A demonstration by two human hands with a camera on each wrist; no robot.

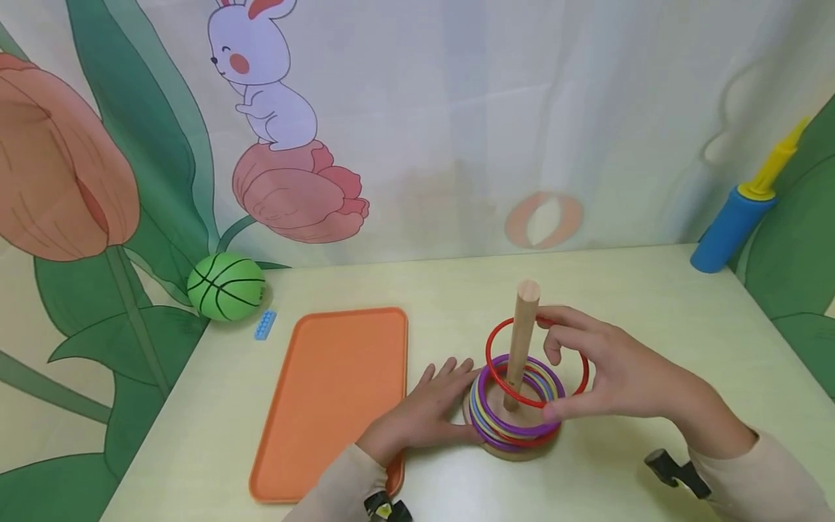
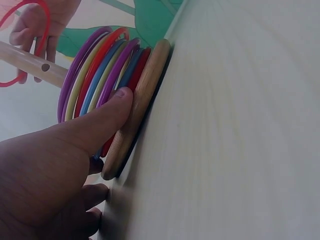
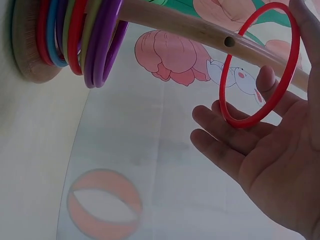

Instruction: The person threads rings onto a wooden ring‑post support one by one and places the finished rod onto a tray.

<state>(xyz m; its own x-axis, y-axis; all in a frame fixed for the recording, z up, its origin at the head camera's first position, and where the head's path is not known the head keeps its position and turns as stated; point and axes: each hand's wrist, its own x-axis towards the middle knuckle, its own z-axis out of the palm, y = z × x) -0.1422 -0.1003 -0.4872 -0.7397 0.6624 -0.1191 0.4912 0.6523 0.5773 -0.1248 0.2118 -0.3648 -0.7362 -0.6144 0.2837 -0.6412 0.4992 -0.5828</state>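
A wooden peg (image 1: 524, 326) stands upright on a round wooden base (image 2: 145, 100), with several purple, yellow, red and blue rings (image 1: 481, 418) stacked around its foot. My right hand (image 1: 626, 370) pinches a red ring (image 3: 290, 65) between thumb and fingers. That ring is tilted, with the peg passing through it, above the stack and apart from it. At the left of the base rests my left hand (image 1: 433, 413), fingers spread and fairly straight. Its thumb (image 2: 117, 107) presses against the lowest rings and the base's edge.
An orange tray (image 1: 339, 391) lies just left of the stand, partly under the left forearm. Farther back are a green ball (image 1: 226, 287) and a small blue toy brick (image 1: 265, 325). A blue and yellow pump (image 1: 733, 225) stands at the back right, by the printed curtain (image 1: 430, 130).
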